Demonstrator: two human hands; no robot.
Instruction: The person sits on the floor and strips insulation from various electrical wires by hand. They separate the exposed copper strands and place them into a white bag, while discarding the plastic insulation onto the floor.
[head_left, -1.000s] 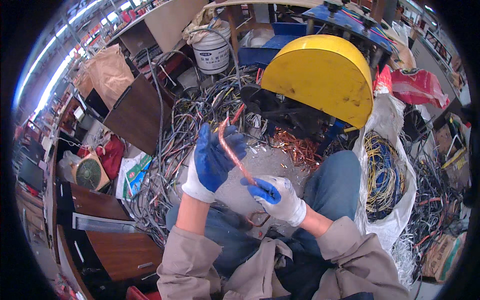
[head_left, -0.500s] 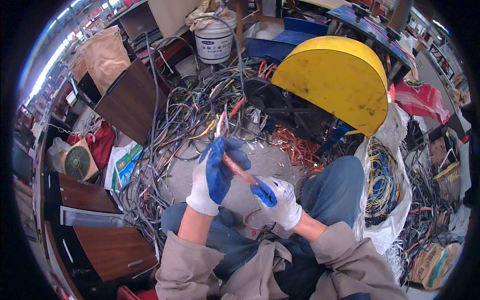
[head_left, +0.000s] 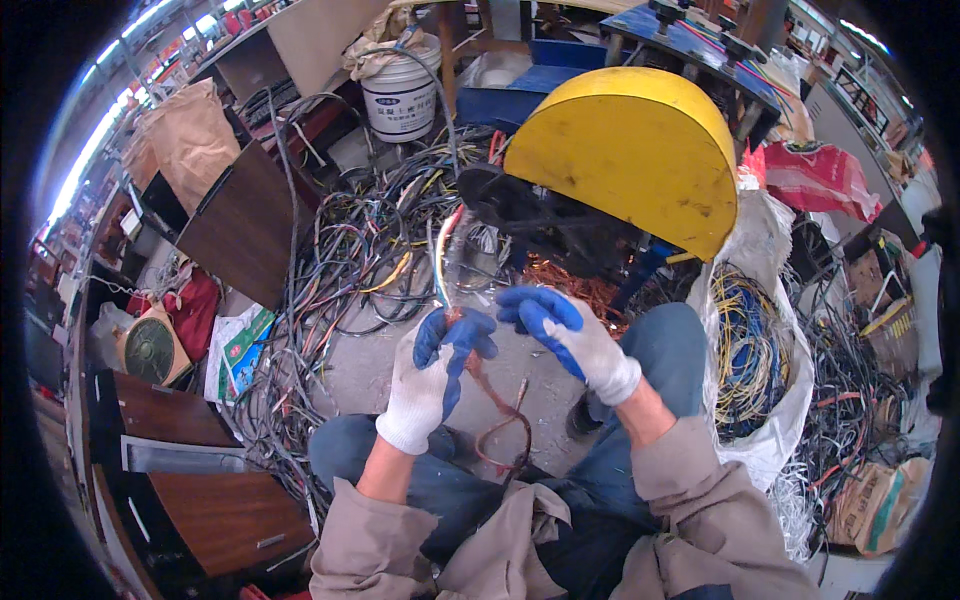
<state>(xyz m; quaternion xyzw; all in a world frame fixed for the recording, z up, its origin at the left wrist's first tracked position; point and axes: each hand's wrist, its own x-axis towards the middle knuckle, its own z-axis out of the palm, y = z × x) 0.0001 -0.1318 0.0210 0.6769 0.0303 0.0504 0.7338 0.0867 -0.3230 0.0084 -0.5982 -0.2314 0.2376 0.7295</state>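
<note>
My left hand (head_left: pixel 440 365), in a white glove with blue-coated fingers, is wrapped round a stripped cable (head_left: pixel 440 255). Several coloured inner wires rise from its top, while a copper-coloured braid (head_left: pixel 488 385) hangs below the fist. The cable's dark reddish tail (head_left: pixel 527 430) loops down between my knees. To the right, my right hand (head_left: pixel 575 335) wears the same kind of glove, its fingers bent together and apart from the cable. Thin, see-through shreds seem to lie between the two hands; whether the right fingers pinch any is too blurred to tell.
A machine with a yellow rounded guard (head_left: pixel 625 150) stands ahead on the right, copper scraps (head_left: pixel 565 285) beneath it. Tangled cables (head_left: pixel 350 240) cover the floor ahead and left. A white bucket (head_left: pixel 400 95) is behind them. By my right knee sits a white sack (head_left: pixel 790 400) of coloured wires.
My right hand has let go of the copper braid and moved up and right. My left hand has shifted slightly, and the braid now hangs below it. The whole view has shifted somewhat.
</note>
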